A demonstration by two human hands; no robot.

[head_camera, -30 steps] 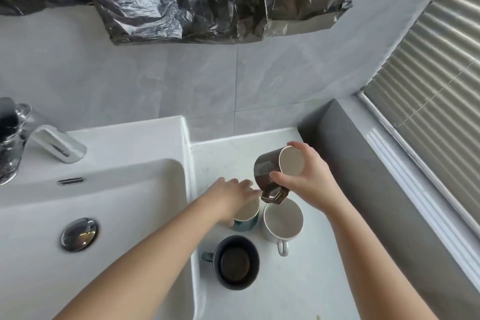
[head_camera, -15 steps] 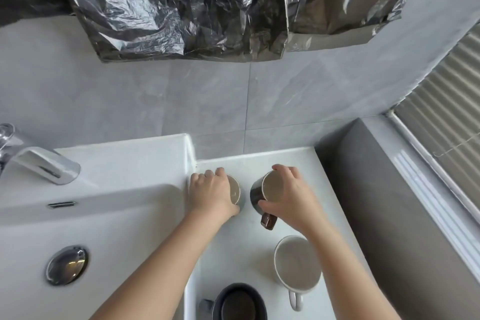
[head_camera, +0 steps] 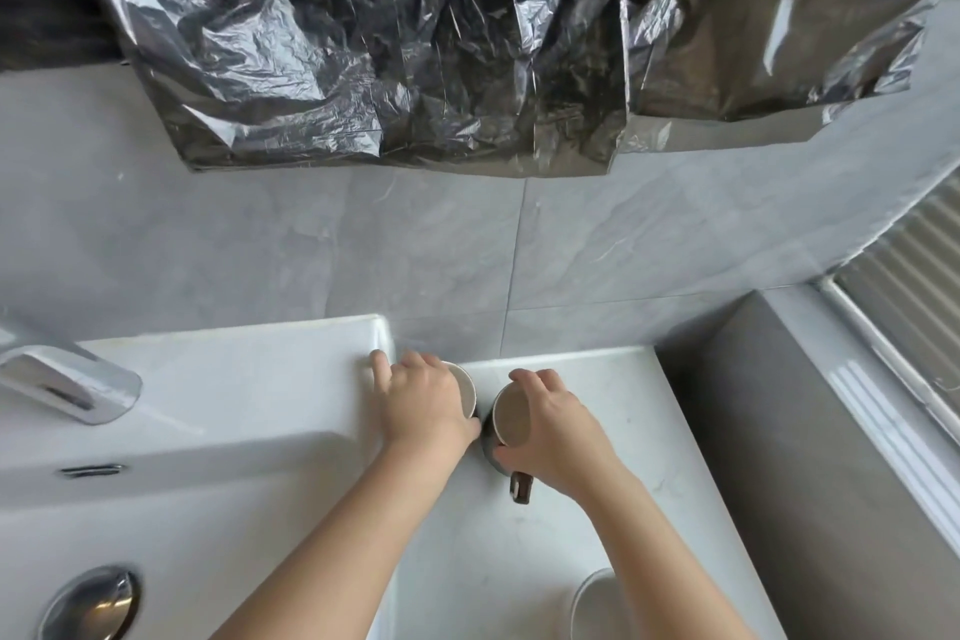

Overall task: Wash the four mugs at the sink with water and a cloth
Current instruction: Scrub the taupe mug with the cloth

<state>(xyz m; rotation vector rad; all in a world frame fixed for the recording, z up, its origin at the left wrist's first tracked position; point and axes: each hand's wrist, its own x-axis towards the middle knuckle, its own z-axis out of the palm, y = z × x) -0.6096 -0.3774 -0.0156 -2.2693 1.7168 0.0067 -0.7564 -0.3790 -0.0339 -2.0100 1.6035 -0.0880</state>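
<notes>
Crinkled black plastic [head_camera: 415, 42] hangs on a grey tiled wall [head_camera: 260, 250], blind [head_camera: 914, 286] at right.

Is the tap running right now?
Off: no water falls from the tap, and no stream shows in the sink below it.

The sink [head_camera: 234, 369] lies left, the worktop [head_camera: 623, 405] against its right side. The tap [head_camera: 67, 382] sits at the sink's far left, the plug [head_camera: 91, 605] in the basin, near left. Two mugs stand side by side at the worktop's far end. The left mug [head_camera: 464, 387] is under the left grip [head_camera: 423, 403], just beside the sink. The right mug [head_camera: 511, 418] is under the right grip [head_camera: 558, 431]. A third mug [head_camera: 592, 598] sits near. A ledge [head_camera: 779, 431] runs along the right, and the wall [head_camera: 311, 244] stands behind.
</notes>
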